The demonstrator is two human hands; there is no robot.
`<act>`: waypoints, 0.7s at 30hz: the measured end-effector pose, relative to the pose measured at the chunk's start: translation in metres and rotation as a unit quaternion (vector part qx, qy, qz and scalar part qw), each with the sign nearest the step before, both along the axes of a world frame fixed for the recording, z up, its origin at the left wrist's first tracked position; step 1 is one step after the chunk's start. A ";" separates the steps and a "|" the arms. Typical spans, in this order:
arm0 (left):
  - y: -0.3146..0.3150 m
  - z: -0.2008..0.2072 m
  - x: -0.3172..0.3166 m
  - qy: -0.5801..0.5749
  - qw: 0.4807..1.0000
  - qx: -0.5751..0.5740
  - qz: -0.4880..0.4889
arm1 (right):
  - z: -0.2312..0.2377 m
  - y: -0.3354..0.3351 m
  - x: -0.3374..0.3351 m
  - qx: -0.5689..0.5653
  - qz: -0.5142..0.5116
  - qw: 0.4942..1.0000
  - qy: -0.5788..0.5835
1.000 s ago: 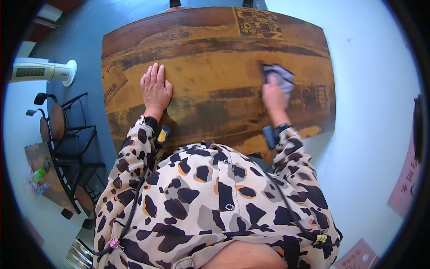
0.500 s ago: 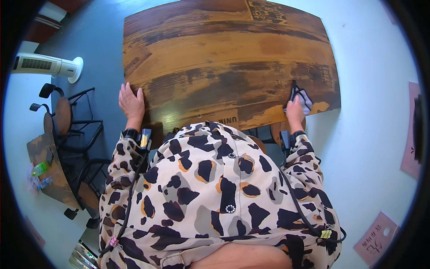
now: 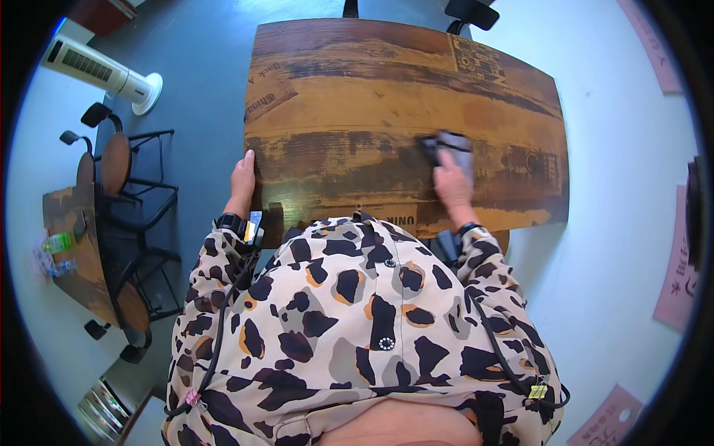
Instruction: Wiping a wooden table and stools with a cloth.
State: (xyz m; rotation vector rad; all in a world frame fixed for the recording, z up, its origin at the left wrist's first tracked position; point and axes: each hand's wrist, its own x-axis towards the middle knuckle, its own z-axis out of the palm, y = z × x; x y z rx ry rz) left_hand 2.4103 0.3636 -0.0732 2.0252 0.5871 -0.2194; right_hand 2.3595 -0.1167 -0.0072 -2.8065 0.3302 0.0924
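Grey cloth (image 3: 459, 149) in the right hand (image 3: 452, 184) — blurry, folds unclear

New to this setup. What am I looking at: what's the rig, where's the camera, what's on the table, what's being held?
No robot here: it's a person working with two bare hands. Every picture comes from one camera, the left of a head-worn pair, looking down. Its fisheye lens bends straight edges near the rim. Left in the picture is the person's left.

In front is a wood-patterned table with lettering on its top. The right hand holds a grey cloth with dark parts on it, slightly blurred. The left hand is at the table's left edge; its fingers are partly hidden, so its grip is unclear.

Off to the left are a white tower fan and a smaller table.
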 end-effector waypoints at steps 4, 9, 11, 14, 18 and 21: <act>-0.009 -0.004 0.022 0.000 0.997 -0.034 0.073 | -0.016 -0.070 0.042 -0.057 -0.170 0.983 -0.030; -0.017 0.006 0.046 0.028 0.991 0.047 0.125 | -0.008 0.071 0.102 0.046 0.097 0.994 -0.038; -0.025 0.020 0.060 0.059 0.987 0.078 0.131 | -0.011 0.134 0.105 0.051 0.277 0.959 -0.019; -0.018 0.017 0.067 0.081 0.981 0.135 0.115 | -0.008 0.181 0.101 0.040 0.465 0.876 -0.122; -0.040 0.033 0.064 0.118 0.947 0.278 0.110 | -0.012 0.117 0.165 0.025 0.297 0.942 -0.156; -0.051 0.042 0.066 0.124 0.939 0.288 0.140 | -0.016 0.023 0.226 -0.081 0.129 0.986 -0.066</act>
